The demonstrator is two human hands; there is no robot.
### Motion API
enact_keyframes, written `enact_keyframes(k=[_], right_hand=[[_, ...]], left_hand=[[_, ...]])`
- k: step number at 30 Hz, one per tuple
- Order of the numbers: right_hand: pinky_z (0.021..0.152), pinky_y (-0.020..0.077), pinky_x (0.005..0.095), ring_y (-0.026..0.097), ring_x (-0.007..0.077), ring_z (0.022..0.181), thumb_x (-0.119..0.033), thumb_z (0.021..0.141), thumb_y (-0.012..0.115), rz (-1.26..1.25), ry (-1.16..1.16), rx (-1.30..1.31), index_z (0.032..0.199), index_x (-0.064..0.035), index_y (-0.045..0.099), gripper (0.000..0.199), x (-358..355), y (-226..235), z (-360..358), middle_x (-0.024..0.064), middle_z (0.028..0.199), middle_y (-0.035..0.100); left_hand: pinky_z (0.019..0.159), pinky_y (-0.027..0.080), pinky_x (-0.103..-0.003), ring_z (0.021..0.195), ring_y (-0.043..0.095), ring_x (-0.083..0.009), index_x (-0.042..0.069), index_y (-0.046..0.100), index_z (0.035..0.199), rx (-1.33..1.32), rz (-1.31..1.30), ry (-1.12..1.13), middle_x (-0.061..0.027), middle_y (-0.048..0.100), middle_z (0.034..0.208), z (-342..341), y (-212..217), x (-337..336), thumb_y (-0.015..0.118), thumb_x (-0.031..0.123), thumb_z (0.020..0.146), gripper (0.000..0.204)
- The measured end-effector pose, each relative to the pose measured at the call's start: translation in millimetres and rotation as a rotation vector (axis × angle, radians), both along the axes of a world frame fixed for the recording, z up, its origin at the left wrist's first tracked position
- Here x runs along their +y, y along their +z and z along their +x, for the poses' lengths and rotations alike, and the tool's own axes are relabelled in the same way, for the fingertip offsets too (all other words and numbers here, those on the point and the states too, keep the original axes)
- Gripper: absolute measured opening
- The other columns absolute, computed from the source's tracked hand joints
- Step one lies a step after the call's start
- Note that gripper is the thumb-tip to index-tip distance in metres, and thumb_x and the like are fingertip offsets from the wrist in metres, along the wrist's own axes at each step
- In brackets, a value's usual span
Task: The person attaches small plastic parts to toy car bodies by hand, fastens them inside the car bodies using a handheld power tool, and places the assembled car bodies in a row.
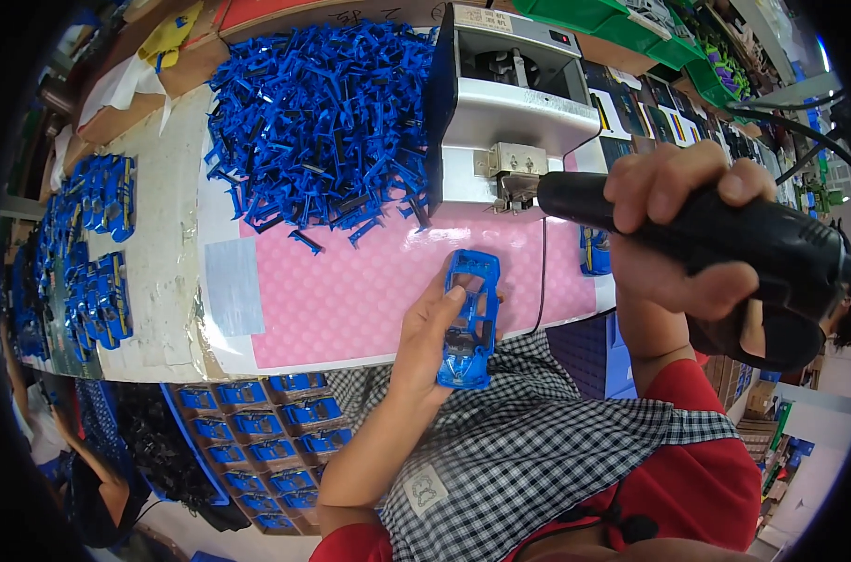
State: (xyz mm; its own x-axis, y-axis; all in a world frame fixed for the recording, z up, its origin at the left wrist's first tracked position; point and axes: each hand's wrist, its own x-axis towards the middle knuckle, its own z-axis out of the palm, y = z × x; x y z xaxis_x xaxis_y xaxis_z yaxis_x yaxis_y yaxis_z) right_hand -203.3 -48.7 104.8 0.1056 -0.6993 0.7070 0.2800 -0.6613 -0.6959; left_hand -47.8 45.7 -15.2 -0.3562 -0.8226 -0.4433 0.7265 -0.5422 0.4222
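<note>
Two bare hands were busy at the near edge of a pink dimpled mat. The left hand was closed around a blue toy car body, thumb along its left side, fingers hidden behind; the car was held underside up, nose toward the person, just over the mat's near edge and above a checkered apron. The right hand was wrapped tight around a black electric screwdriver, held roughly level with its tip pointing left and touching the metal outlet on the front of a grey-white screw feeder machine. Screwdriver and car were apart, car lower and to the left.

Behind the mat lay a big heap of blue plastic parts, touching the feeder's left side. One more blue car piece sat on the mat right of the feeder, partly hidden by the right wrist. Far left, finished blue cars were laid out in rows on the bench. Below the bench edge, a tray of blue cars stood in slots. Green bins were at top right. Red sleeves showed under the apron.
</note>
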Motion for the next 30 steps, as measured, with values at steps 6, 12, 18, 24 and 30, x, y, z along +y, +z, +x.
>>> enact_keyframes(k=[6, 12, 18, 24, 30], right_hand=[[0.052, 0.0422, 0.0322, 0.046, 0.015, 0.049, -0.054, 0.085, 0.05, 0.107, -0.215, 0.073, 0.102, -0.0115, 0.039, 0.048, -14.3, -3.3, 8.6, 0.0063, 0.07, 0.046], [0.053, 0.0432, 0.0293, 0.047, 0.0135, 0.05, -0.058, 0.083, 0.051, 0.217, -0.08, 0.111, 0.101, -0.011, 0.037, 0.052, -2.8, -8.0, 13.2, 0.0053, 0.07, 0.046], [0.057, 0.0478, 0.0288, 0.053, 0.0141, 0.057, -0.058, 0.07, 0.067, 0.283, 0.066, 0.207, 0.1, -0.0123, 0.032, 0.065, 13.6, -19.4, 23.5, 0.0062, 0.074, 0.048], [0.058, 0.0481, 0.0284, 0.053, 0.0142, 0.058, -0.051, 0.074, 0.068, 0.292, 0.073, 0.153, 0.099, -0.0118, 0.032, 0.06, 14.8, -32.1, 29.0, 0.0069, 0.075, 0.048], [0.057, 0.0476, 0.0276, 0.052, 0.0142, 0.057, -0.046, 0.078, 0.066, 0.24, -0.049, 0.144, 0.099, -0.0098, 0.032, 0.055, 12.1, -44.0, 33.0, 0.0087, 0.074, 0.048]], left_hand=[[0.07, 0.055, -0.032, 0.094, 0.06, -0.0186, 0.004, 0.038, 0.131, 0.005, -0.007, -0.018, -0.0111, 0.056, 0.112, 1.5, -0.3, -2.1, 0.049, 0.021, 0.092, 0.044], [0.07, 0.055, -0.033, 0.095, 0.06, -0.019, 0.004, 0.036, 0.133, 0.007, 0.001, -0.005, -0.0105, 0.055, 0.115, 0.5, -0.9, -3.7, 0.05, 0.022, 0.092, 0.047], [0.071, 0.055, -0.033, 0.097, 0.059, -0.019, 0.004, 0.032, 0.136, 0.035, 0.024, 0.017, -0.0084, 0.051, 0.121, 2.0, 1.8, -2.4, 0.05, 0.021, 0.092, 0.05], [0.072, 0.054, -0.034, 0.096, 0.059, -0.0193, 0.004, 0.03, 0.137, 0.058, 0.052, 0.035, -0.007, 0.05, 0.122, 0.7, 3.1, -2.1, 0.05, 0.021, 0.092, 0.052], [0.072, 0.054, -0.034, 0.096, 0.059, -0.0196, 0.005, 0.032, 0.137, 0.052, 0.044, 0.025, -0.0073, 0.051, 0.117, 2.6, 3.4, -2.4, 0.05, 0.021, 0.092, 0.051]])
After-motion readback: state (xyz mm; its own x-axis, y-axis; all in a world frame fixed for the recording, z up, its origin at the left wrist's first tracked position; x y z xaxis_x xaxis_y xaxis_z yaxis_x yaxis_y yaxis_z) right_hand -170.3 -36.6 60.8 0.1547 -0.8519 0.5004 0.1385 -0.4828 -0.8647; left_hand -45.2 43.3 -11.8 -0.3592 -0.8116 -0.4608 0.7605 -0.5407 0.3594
